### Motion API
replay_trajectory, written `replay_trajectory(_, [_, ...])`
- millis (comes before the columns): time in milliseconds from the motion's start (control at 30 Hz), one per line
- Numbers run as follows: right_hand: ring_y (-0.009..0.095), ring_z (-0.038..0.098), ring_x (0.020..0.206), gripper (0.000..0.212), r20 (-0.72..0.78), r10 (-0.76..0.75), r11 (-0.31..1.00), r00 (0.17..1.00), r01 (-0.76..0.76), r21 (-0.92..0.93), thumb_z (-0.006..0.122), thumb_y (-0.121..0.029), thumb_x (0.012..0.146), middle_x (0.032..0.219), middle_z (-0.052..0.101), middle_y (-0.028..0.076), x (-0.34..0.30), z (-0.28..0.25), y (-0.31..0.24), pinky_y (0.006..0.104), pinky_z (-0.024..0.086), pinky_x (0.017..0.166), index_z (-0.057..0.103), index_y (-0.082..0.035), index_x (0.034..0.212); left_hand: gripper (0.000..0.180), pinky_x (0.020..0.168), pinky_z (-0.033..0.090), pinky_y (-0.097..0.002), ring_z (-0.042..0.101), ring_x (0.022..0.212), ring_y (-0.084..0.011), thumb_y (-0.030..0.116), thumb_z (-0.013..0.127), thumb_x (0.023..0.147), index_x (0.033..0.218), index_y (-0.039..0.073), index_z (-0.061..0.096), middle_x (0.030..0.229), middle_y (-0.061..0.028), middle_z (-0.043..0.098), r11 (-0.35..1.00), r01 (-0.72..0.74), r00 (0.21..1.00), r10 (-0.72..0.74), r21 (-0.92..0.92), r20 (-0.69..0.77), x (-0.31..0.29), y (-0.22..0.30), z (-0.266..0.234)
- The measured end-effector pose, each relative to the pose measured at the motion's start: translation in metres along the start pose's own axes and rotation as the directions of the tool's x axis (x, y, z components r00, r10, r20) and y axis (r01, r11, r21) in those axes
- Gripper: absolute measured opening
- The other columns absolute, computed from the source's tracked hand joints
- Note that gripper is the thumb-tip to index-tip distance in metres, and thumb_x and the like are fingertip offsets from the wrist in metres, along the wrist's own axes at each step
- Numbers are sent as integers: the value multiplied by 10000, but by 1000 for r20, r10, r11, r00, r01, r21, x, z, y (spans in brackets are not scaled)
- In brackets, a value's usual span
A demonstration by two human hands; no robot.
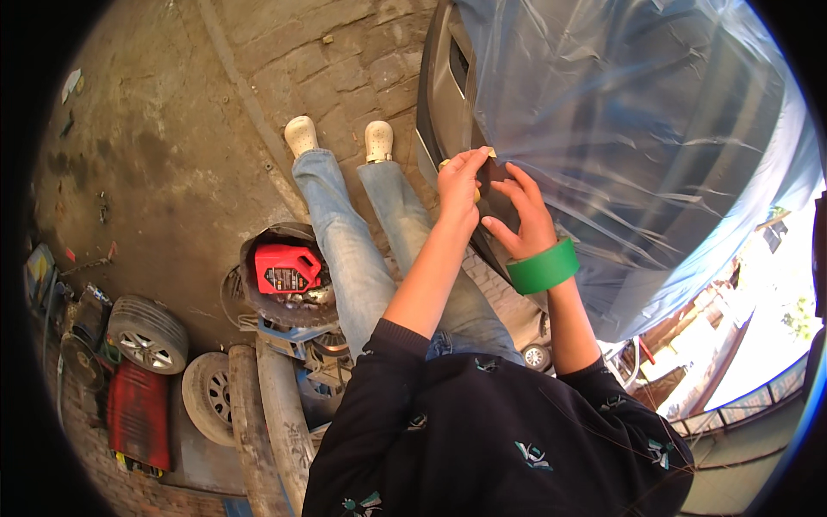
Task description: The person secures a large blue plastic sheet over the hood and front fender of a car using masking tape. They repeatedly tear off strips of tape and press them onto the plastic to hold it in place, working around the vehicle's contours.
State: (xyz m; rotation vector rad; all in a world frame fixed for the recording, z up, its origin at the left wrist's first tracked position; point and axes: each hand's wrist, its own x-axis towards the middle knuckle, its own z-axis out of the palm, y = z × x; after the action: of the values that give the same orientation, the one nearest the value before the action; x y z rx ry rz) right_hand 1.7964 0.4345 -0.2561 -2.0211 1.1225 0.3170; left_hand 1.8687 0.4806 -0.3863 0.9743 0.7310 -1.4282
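Observation:
My left hand (461,185) is closed, its thumb and fingertips pinching a small pale yellow end of what looks like masking tape (491,152). More yellow shows beside the palm, mostly hidden by the fingers. Just to its right, my right hand (524,211) has its fingers curved and spread apart, with nothing visible between them. A wide roll of green tape (544,267) hangs around my right wrist like a bracelet. Both hands are over a dark vehicle body panel (457,108), at the edge of a translucent blue plastic sheet (637,129) draped across the vehicle.
To the left of my legs, a round dark tub (250,297) holds a red jug (286,268). Farther left are a wheel with a tyre (148,334), another wheel (209,396) and a red panel (138,414). Long grey pipe-like pieces (280,414) lie nearby on the paved ground (155,155).

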Motion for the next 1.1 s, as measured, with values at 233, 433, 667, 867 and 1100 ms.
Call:
replay_trajectory(233, [367, 486, 1277, 519, 6, -7, 1000, 1000, 7, -5, 782, -138, 782, 1456, 414, 184, 2, -2, -3, 417, 414, 1055, 564, -32, 1241, 196, 629, 389, -220, 542, 724, -47, 232, 806, 818, 865, 102, 668, 792, 53, 625, 1000, 27, 1000, -27, 7, -9, 9, -8, 2])
replay_trajectory(433, [354, 453, 1324, 515, 5, 10, 1000, 1000, -10, -3, 776, -132, 784, 1448, 434, 180, 2, -4, -3, 410, 393, 1079, 572, -40, 1248, 396, 702, 461, -239, 571, 797, -98, 224, 842, 787, 1026, 57, 574, 958, -28, 611, 994, -70, 997, 72, 86, -20, 4, -9, 11])
replay_trajectory(667, [316, 487, 1294, 505, -2, 32, 999, 999, -32, -29, 760, -155, 809, 1447, 450, 152, 5, -5, -3, 383, 431, 1020, 578, -57, 1270, 497, 588, 402, -229, 503, 676, -71, 402, 843, 774, 1022, 98, 538, 781, 28, 544, 976, 99, 995, -97, 195, -18, 23, -7, -7])
replay_trajectory(867, [352, 482, 1295, 492, -22, 62, 998, 998, -62, -23, 780, -195, 798, 1405, 481, 184, 7, 1, -12, 420, 409, 1065, 590, -38, 1225, 475, 606, 426, -249, 528, 691, -90, 328, 773, 842, 1161, 90, 513, 870, 0, 584, 957, 41, 999, -38, 287, -17, 43, -13, -34])
replay_trajectory(1100, [327, 573, 1185, 486, -170, -57, 983, 984, 85, 160, 812, -151, 753, 1267, 604, 160, 11, -19, -83, 392, 462, 1002, 622, -26, 1182, 757, 787, 500, -299, 638, 881, -147, -20, 462, 959, 1557, 106, 14, 1221, -166, 622, 821, -412, 911, 360, 395, 202, -23, 76, -67])
